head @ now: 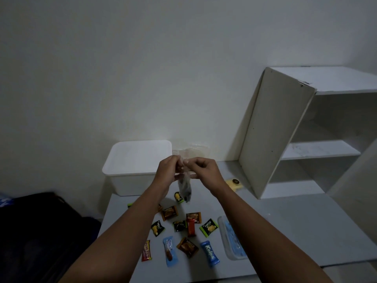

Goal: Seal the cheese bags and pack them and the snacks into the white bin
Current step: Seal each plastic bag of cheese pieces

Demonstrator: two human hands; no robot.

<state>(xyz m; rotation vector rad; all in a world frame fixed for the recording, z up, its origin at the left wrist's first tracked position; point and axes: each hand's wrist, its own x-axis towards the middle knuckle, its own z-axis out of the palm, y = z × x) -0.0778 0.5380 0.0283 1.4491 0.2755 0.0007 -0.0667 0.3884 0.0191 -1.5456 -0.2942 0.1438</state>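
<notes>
Clear plastic was what we had pinched between both hands: a small bag (185, 186) hanging down in the air above the grey table (285, 221), its top edge caught between our fingertips. Our left hand (168, 170) gripped the top from the left side, fingers curled in on it, and our right hand (204, 169) pinched it from the right, the two hands almost touching. Whatever sat in the bottom of the bag looked dark and blurry, so we couldn't say what it was.

Just behind our left hand stood the white bin (130, 176), against the wall at the table's back edge. Down below our hands, well apart from the bag, the snacks were scattered on the table, among them a blue Kalpa wrapper (210, 254), a brown packet (169, 213) and a red bar (191, 227). Over to the right of our right forearm lay a yellow cheese piece (234, 184), and nearer us a clear container with a blue lid (231, 241). White shelving (318, 150) stood at the far right.
</notes>
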